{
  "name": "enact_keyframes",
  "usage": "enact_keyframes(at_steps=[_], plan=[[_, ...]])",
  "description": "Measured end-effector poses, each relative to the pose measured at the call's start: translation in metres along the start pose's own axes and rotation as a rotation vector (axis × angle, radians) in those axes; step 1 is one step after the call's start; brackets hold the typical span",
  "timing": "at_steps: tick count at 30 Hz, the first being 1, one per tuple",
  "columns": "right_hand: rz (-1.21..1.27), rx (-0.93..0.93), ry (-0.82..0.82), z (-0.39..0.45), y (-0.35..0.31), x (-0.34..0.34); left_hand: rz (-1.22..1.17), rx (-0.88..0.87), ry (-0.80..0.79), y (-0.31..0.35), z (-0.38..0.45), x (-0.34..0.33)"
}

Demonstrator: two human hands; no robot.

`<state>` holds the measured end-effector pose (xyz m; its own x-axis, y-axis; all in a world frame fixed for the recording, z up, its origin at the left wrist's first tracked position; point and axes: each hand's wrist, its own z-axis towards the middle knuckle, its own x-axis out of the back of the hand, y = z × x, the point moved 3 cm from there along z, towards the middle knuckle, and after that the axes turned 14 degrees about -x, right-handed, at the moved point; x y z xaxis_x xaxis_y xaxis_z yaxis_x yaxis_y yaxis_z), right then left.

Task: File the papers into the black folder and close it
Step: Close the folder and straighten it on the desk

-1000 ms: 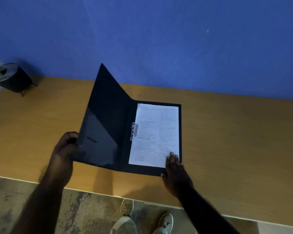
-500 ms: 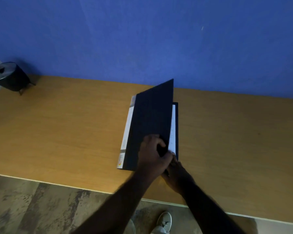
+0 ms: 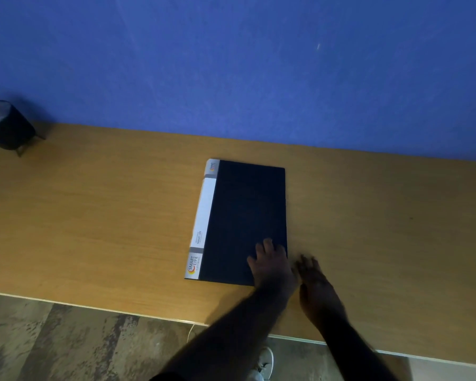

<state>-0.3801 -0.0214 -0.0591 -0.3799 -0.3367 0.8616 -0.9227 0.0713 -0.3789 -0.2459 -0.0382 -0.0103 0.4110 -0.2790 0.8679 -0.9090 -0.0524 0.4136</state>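
Observation:
The black folder [image 3: 245, 213] lies closed and flat on the wooden table [image 3: 94, 215], its white and grey spine label along the left edge. The papers are hidden inside it. My left hand [image 3: 271, 264] rests flat on the folder's near right corner, fingers spread and holding nothing. My right hand [image 3: 315, 281] lies on the table just to the right of the folder, fingers apart and holding nothing, and it looks blurred.
A dark round pot on small legs [image 3: 7, 127] stands at the table's far left against the blue wall [image 3: 231, 64]. The table's front edge [image 3: 121, 312] runs across below, with the floor and a white shoe [image 3: 264, 361] beyond it.
The left hand swung the folder's cover over from the left and laid it flat, so the papers are now covered. The right hand slid off the page onto the table at the right.

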Motion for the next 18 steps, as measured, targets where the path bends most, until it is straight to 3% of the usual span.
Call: enact_keyframes(at_steps=[5, 11, 15, 18], plan=[[0.008, -0.084, -0.057, -0.002, -0.008, 0.012, 0.089, -0.016, -0.07, -0.005, 0.003, -0.011], [0.037, -0.107, -0.113, -0.005, -0.045, 0.011, -0.063, -0.039, 0.224, -0.045, -0.014, 0.018], [0.034, -0.188, -0.121, -0.01, -0.068, 0.002, -0.085, 0.155, 0.448, -0.111, -0.033, 0.04], [0.072, -0.242, -0.13, -0.011, -0.076, -0.002, -0.172, 0.399, 0.372, -0.16, -0.051, 0.049]])
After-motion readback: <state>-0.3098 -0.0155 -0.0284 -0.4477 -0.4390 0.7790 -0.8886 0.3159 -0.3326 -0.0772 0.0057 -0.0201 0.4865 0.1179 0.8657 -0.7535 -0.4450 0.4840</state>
